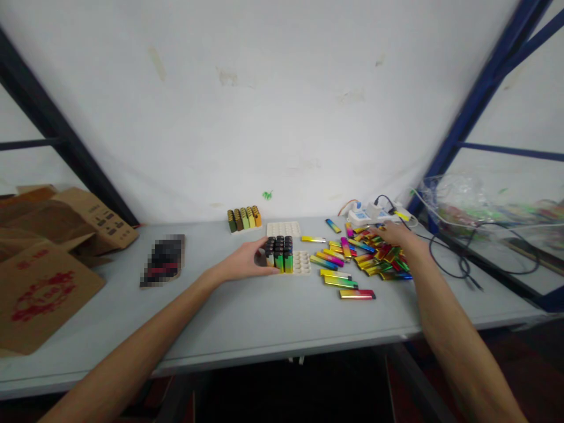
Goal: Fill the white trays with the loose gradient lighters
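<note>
Grey tabletop (247, 320) spans the lower frame; white wall (282, 117) behind. Left hand (242, 261), centre: curved into a C, thumb and fingers holding a block of upright lighters (279, 255) at the left of a white tray (302, 262). Right hand (393, 232), right of centre: at far edge of loose lighters (383, 258); finger closure, grip cannot be told.

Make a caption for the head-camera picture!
Left hand cups upright lighters in a tray; right hand at the lighter pile.
</note>
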Tool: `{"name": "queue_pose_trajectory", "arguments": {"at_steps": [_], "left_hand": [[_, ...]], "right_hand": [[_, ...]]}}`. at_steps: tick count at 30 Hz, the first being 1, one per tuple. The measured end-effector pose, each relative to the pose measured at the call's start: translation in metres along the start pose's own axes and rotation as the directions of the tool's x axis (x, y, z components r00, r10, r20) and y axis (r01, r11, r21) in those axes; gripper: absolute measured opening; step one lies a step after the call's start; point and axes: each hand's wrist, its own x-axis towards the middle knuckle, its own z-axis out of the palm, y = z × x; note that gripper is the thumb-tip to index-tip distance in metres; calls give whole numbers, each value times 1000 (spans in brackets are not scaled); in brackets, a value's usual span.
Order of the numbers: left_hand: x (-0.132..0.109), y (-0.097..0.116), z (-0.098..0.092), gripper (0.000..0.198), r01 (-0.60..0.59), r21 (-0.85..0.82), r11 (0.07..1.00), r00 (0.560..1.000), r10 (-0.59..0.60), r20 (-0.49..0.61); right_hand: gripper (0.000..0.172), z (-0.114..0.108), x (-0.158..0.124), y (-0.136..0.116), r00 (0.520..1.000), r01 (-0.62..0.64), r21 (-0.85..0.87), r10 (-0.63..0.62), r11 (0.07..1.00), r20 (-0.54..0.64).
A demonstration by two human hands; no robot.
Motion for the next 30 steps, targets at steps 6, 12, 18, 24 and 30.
{"name": "queue_pose_trajectory", "arguments": {"at_steps": [6, 12, 18, 24, 30], "left_hand": [[-1, 1, -1, 71, -3, 32, 999, 1000, 3, -3], [-1, 1, -1, 71, 0, 27, 1000, 1000, 0, 0], [0, 4, -2, 75, 15, 12, 1000, 1000, -15, 10], [0, 2, -1, 72, -1, 3, 1000, 1000, 1, 4], [0, -1, 0, 75, -1, -3, 1000, 1000, 1, 3]], "right_hand": [[69, -3, -8, -20, 982, 114, 1, -113, 993, 148], [50, -10, -21, -45, 937, 327, -27, -321, 944, 138], [48, -13, -32, -60, 910, 397, -11, -392, 918, 139], [31, -18, -55, -80, 760, 649, 131, -648, 750, -56], [26, -15, -72, -92, 615, 761, 231, -788, 606, 40]]}}
